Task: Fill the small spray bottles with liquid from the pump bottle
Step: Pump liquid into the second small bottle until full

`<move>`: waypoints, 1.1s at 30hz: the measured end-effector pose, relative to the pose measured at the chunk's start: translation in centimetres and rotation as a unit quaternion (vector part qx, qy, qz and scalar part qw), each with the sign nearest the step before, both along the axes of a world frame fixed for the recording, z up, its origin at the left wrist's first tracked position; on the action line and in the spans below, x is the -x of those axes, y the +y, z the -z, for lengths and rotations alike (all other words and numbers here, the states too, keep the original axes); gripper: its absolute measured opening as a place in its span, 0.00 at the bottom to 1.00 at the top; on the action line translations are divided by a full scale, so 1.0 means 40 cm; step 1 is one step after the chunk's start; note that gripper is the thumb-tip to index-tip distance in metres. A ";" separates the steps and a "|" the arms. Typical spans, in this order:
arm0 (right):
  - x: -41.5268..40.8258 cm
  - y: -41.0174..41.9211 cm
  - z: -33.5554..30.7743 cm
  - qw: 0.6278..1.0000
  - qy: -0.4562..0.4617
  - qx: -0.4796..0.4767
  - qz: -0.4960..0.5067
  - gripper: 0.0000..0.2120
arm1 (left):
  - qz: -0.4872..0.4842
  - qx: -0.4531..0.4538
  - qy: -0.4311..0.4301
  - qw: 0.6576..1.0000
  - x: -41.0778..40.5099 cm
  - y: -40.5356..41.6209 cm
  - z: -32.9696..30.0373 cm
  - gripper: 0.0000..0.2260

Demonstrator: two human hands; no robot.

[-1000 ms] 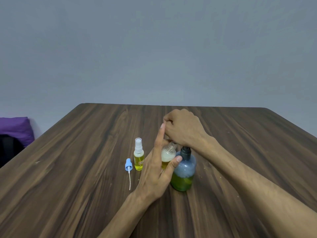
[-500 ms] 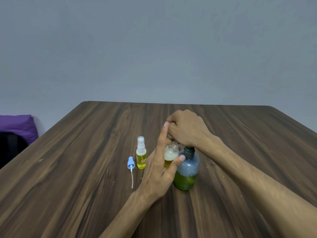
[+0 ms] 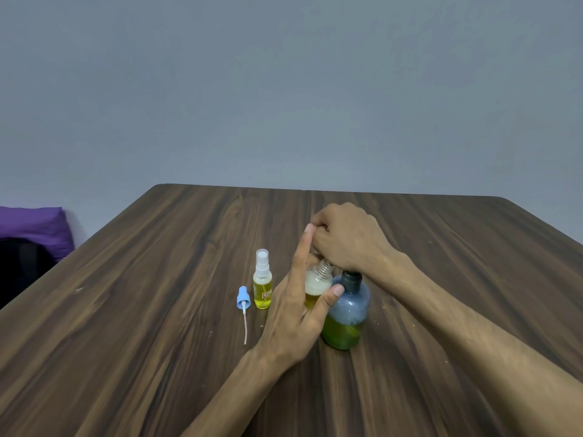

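A dark wood-grain table [image 3: 157, 310] fills the lower frame under a grey wall [image 3: 284, 89]; left hand [image 3: 296, 316] grips the open spray bottle [image 3: 317, 283], right hand [image 3: 347, 238] curls over the pump bottle [image 3: 347, 313].

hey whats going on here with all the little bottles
A person is refilling small spray bottles from a pump bottle. The left hand holds an uncapped small bottle, partly filled with yellow liquid and foam on top, beside the pump bottle, while the right hand is closed over the pump head. Another spray bottle stands capped and nearly full on the table, and a blue spray cap with its tube lies beside it.
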State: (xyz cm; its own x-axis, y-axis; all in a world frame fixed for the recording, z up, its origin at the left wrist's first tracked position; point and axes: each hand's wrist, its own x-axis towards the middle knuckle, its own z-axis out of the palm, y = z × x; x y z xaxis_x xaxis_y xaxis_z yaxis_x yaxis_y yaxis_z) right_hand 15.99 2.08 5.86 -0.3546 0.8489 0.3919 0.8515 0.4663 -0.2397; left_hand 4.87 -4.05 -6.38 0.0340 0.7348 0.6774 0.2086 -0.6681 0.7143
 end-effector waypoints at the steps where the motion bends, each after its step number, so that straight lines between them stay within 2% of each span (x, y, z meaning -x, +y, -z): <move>1: 0.000 0.000 -0.004 1.000 0.010 -0.010 -0.004 0.11 | -0.007 -0.008 0.004 1.000 0.002 0.000 0.002 0.38; 3: 0.002 0.004 -0.008 0.999 0.027 -0.025 -0.014 0.11 | -0.022 -0.023 0.010 0.999 0.005 -0.001 0.004 0.38; 7: 0.002 0.000 -0.003 1.000 0.000 0.003 -0.003 0.12 | -0.003 -0.006 0.001 1.000 0.002 -0.001 0.000 0.39; 10: -0.005 0.003 -0.010 0.999 0.027 -0.019 -0.009 0.11 | -0.027 -0.029 0.022 0.999 0.002 -0.001 0.004 0.39; 14: 0.002 -0.001 0.000 1.000 0.003 0.006 -0.011 0.12 | 0.004 -0.004 0.003 1.000 0.002 0.001 0.004 0.39; 18: -0.003 0.004 -0.010 0.999 0.036 -0.033 -0.020 0.11 | -0.014 -0.028 0.017 0.999 0.001 -0.002 0.004 0.39; 22: 0.003 0.004 0.005 1.000 -0.001 0.006 -0.006 0.11 | 0.008 -0.013 -0.009 1.000 0.001 -0.002 0.005 0.38; 26: 0.000 0.003 -0.019 0.999 0.036 -0.005 -0.026 0.10 | -0.012 -0.033 0.007 0.999 -0.001 -0.004 0.002 0.39; 33: -0.001 0.004 0.014 1.000 0.014 0.007 -0.001 0.10 | 0.020 -0.009 -0.003 1.000 -0.001 -0.005 -0.001 0.39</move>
